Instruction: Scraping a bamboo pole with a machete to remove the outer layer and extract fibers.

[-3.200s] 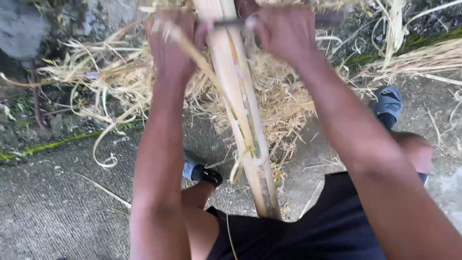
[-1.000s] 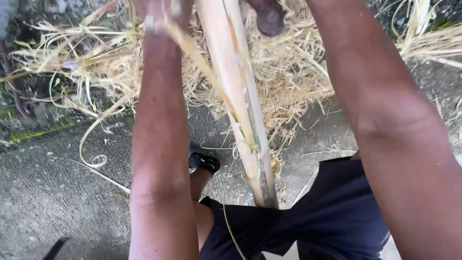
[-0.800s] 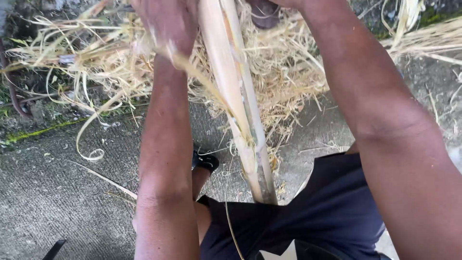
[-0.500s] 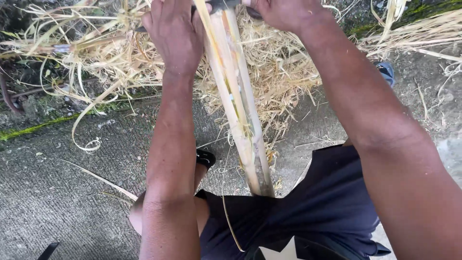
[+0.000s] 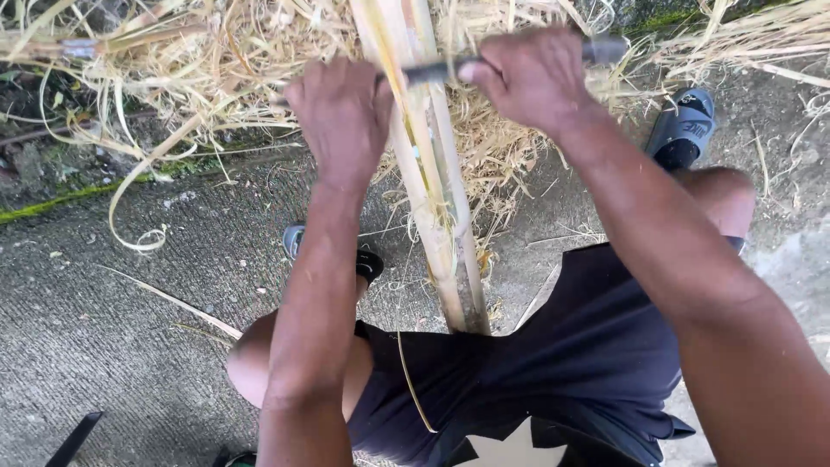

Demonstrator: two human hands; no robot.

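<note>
A pale bamboo pole (image 5: pixel 432 199) runs from between my knees up and away from me. Across it lies a dark metal blade (image 5: pixel 432 71) with a handle at each side. My left hand (image 5: pixel 341 117) is shut on the blade's left end, partly hiding it. My right hand (image 5: pixel 532 78) is shut on the right handle, whose dark tip sticks out past my fist. A thin yellow strip curls off the pole near the blade.
A heap of pale shavings (image 5: pixel 216 60) covers the ground ahead. Concrete floor (image 5: pixel 104 329) lies on the left with loose curled strips. My feet wear slippers, one dark (image 5: pixel 363 259) and one grey-blue (image 5: pixel 683 125). A dark object (image 5: pixel 73 437) pokes in at bottom left.
Both hands and the blade have come down the pole toward me, out from the top edge of view. The camera has tilted, showing more of the shavings and my right foot.
</note>
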